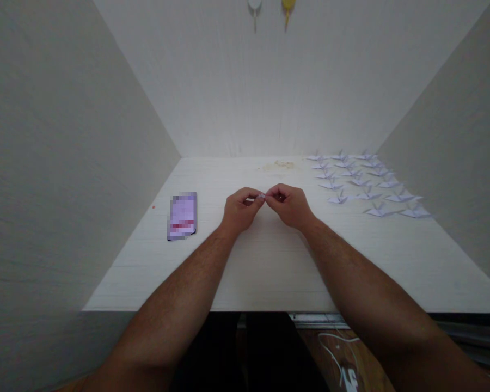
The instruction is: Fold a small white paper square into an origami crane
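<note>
A small folded piece of white paper (262, 196) is pinched between my two hands over the middle of the table. Thumb and fingers of my left hand (242, 209) close on its left side. From the other side my right hand (289, 206) grips it the same way, the fingertips of both hands almost meeting. Most of the paper is hidden by the fingers, so its exact shape cannot be made out. Several folded white paper cranes (359, 182) stand in rows to the right of my right hand, the nearest single crane (338, 200) a short way off.
A blurred purple phone-like object (182, 216) lies on the white table (228, 283) at left. Brownish marks (283, 164) show near the back wall. Walls enclose the table left, right and behind. A white cable (330, 354) and a power strip (349, 379) lie on the floor below.
</note>
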{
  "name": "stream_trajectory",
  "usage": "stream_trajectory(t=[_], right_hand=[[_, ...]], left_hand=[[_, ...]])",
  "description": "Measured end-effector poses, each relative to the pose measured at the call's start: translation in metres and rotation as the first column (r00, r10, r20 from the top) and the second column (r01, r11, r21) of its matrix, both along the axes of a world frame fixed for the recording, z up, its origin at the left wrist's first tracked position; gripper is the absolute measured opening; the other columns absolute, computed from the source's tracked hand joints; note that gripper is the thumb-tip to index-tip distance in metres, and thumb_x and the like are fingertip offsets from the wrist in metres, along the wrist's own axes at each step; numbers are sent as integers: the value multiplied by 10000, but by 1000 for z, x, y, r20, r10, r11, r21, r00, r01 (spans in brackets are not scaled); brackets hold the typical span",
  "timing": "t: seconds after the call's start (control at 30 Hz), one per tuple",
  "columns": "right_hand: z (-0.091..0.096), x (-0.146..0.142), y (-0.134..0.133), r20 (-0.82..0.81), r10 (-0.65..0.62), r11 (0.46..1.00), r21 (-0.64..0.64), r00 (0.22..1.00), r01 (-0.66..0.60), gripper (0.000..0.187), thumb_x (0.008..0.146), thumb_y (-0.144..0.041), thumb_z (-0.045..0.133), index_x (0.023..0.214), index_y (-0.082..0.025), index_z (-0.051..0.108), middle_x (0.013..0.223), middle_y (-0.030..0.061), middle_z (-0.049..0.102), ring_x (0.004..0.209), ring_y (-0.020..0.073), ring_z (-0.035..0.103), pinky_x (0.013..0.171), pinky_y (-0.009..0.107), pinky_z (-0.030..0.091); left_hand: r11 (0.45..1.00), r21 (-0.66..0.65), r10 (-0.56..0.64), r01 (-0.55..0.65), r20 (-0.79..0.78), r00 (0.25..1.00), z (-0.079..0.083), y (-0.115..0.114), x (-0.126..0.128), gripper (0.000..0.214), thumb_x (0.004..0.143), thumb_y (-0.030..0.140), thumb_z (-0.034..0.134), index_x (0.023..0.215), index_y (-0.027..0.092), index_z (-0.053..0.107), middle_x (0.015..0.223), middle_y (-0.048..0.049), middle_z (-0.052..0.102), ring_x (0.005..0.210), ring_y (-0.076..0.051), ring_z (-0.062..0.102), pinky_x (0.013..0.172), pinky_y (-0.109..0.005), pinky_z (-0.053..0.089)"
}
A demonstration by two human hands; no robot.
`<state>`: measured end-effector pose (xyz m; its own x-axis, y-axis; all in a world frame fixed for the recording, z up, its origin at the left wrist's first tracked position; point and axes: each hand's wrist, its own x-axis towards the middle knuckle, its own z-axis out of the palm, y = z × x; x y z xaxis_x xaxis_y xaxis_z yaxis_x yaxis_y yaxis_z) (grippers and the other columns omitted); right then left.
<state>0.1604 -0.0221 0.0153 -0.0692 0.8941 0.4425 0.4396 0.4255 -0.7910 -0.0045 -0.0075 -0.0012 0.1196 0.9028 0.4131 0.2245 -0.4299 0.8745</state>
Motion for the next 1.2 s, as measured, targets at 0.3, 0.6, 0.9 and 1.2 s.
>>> stream_trajectory(t=[0.3, 0.6, 0.9, 1.2], right_hand=[[-2, -2, -1, 77, -37, 997, 66, 996, 32, 114, 808, -282, 637, 754, -188, 674, 682, 8, 678, 592, 118, 554, 596, 262, 441], [-1, -2, -2, 106, -58, 996, 79, 993, 49, 106, 804, -254, 622, 730, -186, 657, 645, -5, 653, 570, 112, 531, 573, 257, 411], [-3, -5, -1, 98, -103, 994, 28, 990, 101, 125, 795, -271, 634, 707, -182, 648, 637, -2, 648, 572, 115, 526, 585, 259, 410], [-6, -6, -2, 112, -67, 998, 21, 991, 65, 121, 792, -249, 627, 706, -173, 664, 635, 0, 651, 575, 110, 535, 593, 252, 407]], left_hand=[[999, -35, -3, 3, 7, 1000, 2, -2, 0, 159, 773, 352, 699, 773, 194, 691, 757, -17, 704, 684, -138, 625, 676, -281, 507], [999, -37, -6, 6, 4, 1000, 3, -3, 1, 145, 772, 331, 695, 739, 192, 669, 714, -3, 678, 655, -128, 601, 655, -273, 489], [998, -49, -25, 26, 14, 1000, 0, -1, 0, 145, 771, 322, 695, 778, 180, 663, 737, -8, 675, 673, -124, 598, 659, -264, 476], [996, -85, -38, 42, 50, 998, -2, 2, -1, 137, 751, 297, 696, 733, 174, 638, 675, 8, 638, 624, -112, 562, 647, -264, 456]])
